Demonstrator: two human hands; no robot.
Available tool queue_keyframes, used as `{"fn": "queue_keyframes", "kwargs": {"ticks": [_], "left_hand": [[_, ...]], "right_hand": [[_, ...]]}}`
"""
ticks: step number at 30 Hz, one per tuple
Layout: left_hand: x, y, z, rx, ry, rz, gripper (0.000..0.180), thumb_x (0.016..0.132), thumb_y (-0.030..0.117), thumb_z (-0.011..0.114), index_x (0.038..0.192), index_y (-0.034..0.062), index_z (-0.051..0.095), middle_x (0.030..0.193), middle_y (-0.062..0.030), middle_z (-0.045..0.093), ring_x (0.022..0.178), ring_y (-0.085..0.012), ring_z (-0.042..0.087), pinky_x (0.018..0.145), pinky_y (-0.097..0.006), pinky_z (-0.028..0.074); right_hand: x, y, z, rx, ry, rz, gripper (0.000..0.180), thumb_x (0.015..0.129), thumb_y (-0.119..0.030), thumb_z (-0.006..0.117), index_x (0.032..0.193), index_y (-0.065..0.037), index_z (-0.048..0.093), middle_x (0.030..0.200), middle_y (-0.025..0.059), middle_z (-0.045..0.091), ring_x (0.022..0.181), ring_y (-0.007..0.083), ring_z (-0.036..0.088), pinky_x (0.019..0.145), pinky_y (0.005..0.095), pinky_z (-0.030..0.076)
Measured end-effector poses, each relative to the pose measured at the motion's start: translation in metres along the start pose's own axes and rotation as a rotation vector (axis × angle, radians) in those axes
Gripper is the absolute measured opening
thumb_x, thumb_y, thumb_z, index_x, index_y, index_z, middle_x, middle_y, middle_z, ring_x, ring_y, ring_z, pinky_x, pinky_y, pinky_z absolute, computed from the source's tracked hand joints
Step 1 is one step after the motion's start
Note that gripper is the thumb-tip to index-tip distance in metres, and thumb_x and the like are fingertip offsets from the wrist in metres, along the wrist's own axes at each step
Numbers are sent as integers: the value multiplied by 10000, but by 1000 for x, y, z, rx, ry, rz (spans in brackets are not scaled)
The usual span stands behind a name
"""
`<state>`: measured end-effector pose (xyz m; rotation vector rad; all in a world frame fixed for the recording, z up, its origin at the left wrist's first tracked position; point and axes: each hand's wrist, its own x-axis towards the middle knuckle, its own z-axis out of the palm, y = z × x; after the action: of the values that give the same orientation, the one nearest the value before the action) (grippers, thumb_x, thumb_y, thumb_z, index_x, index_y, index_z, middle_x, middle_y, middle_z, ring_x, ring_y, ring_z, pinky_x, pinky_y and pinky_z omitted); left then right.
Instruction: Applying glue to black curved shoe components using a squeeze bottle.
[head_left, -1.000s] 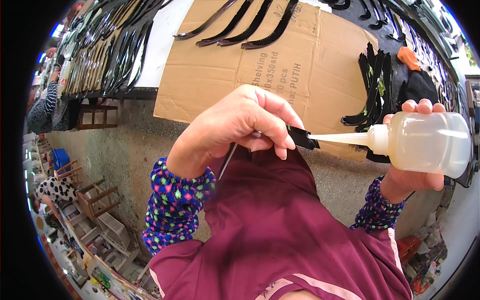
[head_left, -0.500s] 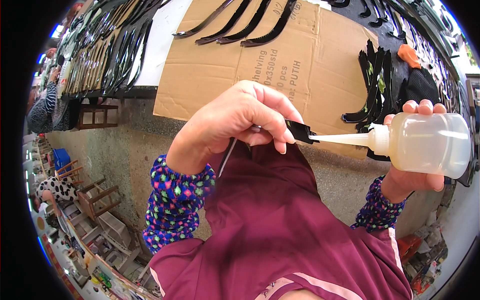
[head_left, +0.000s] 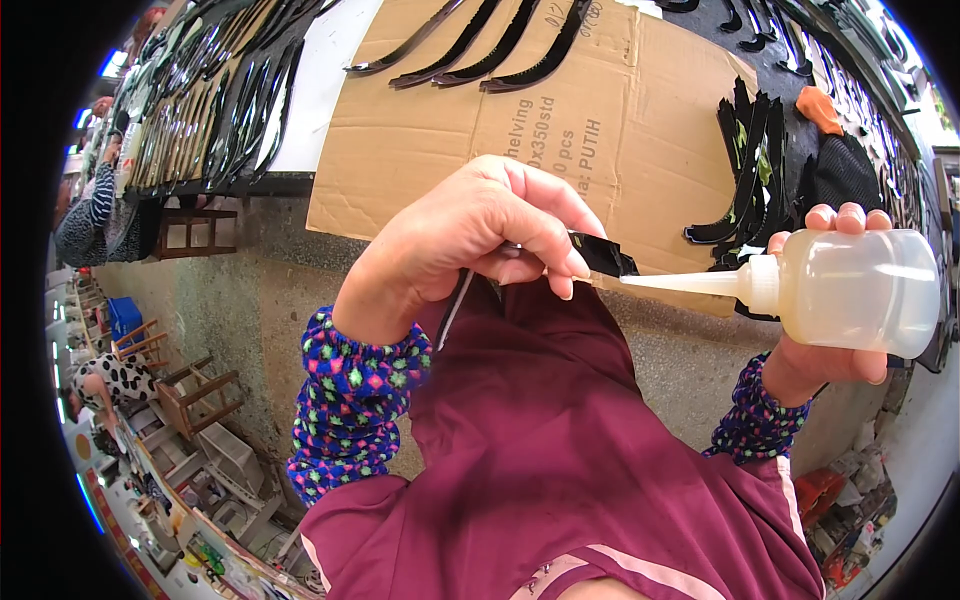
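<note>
My left hand (head_left: pixel 480 225) pinches a thin, glossy black strip (head_left: pixel 606 254) between thumb and fingers. One end of the strip sticks out to the right of my fingertips; a narrow tail hangs below the wrist, and the middle is hidden by the hand. My right hand (head_left: pixel 815 358) grips a translucent squeeze bottle (head_left: pixel 865 290) lying sideways, part filled with pale liquid. Its long white nozzle (head_left: pixel 690 284) points left, with the tip at the lower corner of the strip's end. Whether they touch, I cannot tell.
Beyond my hands a cardboard sheet (head_left: pixel 420 160) carries several curved black strips (head_left: pixel 540 50). A pile of black strips (head_left: pixel 750 170) lies at its right, near an orange object (head_left: pixel 820 108) and a black mesh item (head_left: pixel 845 175). Wooden stools (head_left: pixel 205 232) and a seated person (head_left: pixel 95 225) are at the left.
My left hand has tilted the strip slightly, so its end sits a little higher and shows more of its shiny face. The bottle has dropped very slightly in my right hand.
</note>
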<state>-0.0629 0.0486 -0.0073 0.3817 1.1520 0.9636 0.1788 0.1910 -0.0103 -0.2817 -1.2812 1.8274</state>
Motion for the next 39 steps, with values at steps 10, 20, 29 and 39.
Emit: {"fn": "queue_keyframes", "kwargs": {"ticks": [10,20,29,39], "left_hand": [[8,17,-5,-69,34,42,219,694,-25,638,903,-17,574,658,-91,598,407,-47,450,345,-144,236],[169,64,-14,257,441,543,307,751,105,659,944,-50,478,771,-107,614,606,-117,547,567,-233,423],[253,58,-19,955,1066,928,520,730,58,615,1182,-7,367,1140,-212,449,1064,-355,422,908,-405,342],[209,22,98,1058,639,854,216,763,206,596,829,8,541,846,-158,517,846,-297,482,761,-378,386]], "right_hand": [[1,6,-14,-28,-48,11,893,539,-452,792,1202,-75,327,1095,85,432,1045,248,435,763,420,467],[0,-14,-54,228,214,-94,840,607,-409,756,1252,-63,344,1173,101,432,1093,293,433,837,462,444],[-18,-32,-94,157,326,-193,878,660,-408,726,1307,-39,261,1303,116,350,1215,286,343,905,502,394],[-19,-43,-107,152,292,-296,840,683,-388,714,1295,-24,269,1299,134,322,1210,304,336,911,523,394]]}}
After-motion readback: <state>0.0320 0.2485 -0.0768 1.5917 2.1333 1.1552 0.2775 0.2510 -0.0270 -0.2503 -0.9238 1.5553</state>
